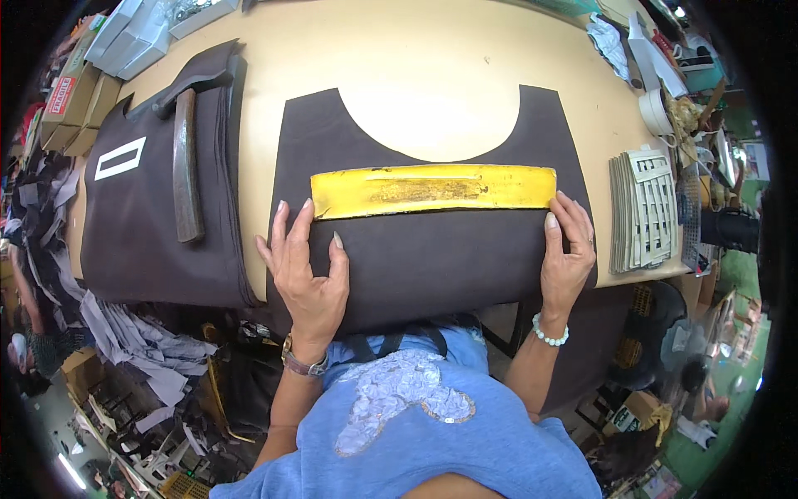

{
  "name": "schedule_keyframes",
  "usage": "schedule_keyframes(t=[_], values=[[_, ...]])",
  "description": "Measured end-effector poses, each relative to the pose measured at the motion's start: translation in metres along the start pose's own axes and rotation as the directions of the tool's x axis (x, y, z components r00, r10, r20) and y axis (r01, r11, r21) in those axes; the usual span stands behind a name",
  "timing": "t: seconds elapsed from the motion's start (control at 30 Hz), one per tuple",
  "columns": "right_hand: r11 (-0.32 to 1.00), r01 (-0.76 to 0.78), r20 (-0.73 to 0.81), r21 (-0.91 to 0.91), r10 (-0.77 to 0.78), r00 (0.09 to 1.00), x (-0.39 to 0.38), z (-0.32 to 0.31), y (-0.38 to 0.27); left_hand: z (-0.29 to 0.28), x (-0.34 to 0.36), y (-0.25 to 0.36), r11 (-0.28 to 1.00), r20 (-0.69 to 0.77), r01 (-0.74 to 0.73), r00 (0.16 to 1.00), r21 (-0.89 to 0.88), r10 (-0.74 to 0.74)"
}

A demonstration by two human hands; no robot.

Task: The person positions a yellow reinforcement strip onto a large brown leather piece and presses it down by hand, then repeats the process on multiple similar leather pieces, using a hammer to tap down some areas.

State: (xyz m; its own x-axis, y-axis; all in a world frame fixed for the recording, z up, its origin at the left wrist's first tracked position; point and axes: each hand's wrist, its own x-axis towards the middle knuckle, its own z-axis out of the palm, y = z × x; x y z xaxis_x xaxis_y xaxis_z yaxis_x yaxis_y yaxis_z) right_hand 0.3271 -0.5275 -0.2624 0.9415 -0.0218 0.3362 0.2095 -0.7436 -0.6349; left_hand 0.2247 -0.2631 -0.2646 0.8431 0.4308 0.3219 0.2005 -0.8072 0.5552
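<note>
A long, slightly curved yellow strip (432, 190) with a worn, dark-smudged middle lies across a dark brown sheet (416, 258), below the sheet's deep rounded cut-out. My left hand (309, 279) rests on the sheet with its fingers apart; its index fingertip touches the strip's lower left corner, and the thumb lies off to the side. At the strip's right end is my right hand (568, 245), fingers stretched along the edge and thumb tip just under the corner. Neither hand is wrapped round the strip. What the strip is made of, I cannot tell.
To the left, a hammer (188, 166) lies on a stack of dark sheets (150, 224) beside a white rectangular frame (119, 158). Stacked white cut-out panels (648, 208) stand at the table's right edge. Cardboard boxes (71, 100) are at the far left; grey scraps (145, 341) hang below.
</note>
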Motion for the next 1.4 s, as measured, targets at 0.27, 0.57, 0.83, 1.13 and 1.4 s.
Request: schedule_keyframes(t=[0.27, 0.57, 0.83, 1.13, 1.4], values=[[1.0, 0.008, 0.01, -0.014, -0.008, 1.0, 0.001, -0.001, 0.002, 0.0, 0.001, 0.002, 1.0, 0.013, 0.006, 1.0, 0.005, -0.006], [0.999, 0.011, 0.012, -0.031, -0.011, 1.0, 0.001, 0.001, -0.002, 0.0, 0.001, 0.001, 1.0, 0.013, -0.006, 1.0, 0.017, 0.006], [0.998, 0.028, 0.011, -0.051, -0.027, 1.0, 0.001, 0.001, -0.005, -0.002, 0.002, 0.0, 0.997, 0.063, -0.028, 0.998, 0.078, 0.023], [0.987, 0.116, -0.011, -0.109, -0.117, 0.993, 0.003, 0.005, -0.003, -0.005, 0.013, 0.021, 0.877, 0.227, -0.221, 0.965, 0.427, 0.133], [0.963, 0.121, -0.016, -0.24, -0.128, 0.992, 0.001, 0.0, -0.005, -0.003, 0.013, 0.035, 0.822, 0.323, -0.334, 0.926, 0.462, 0.195]])
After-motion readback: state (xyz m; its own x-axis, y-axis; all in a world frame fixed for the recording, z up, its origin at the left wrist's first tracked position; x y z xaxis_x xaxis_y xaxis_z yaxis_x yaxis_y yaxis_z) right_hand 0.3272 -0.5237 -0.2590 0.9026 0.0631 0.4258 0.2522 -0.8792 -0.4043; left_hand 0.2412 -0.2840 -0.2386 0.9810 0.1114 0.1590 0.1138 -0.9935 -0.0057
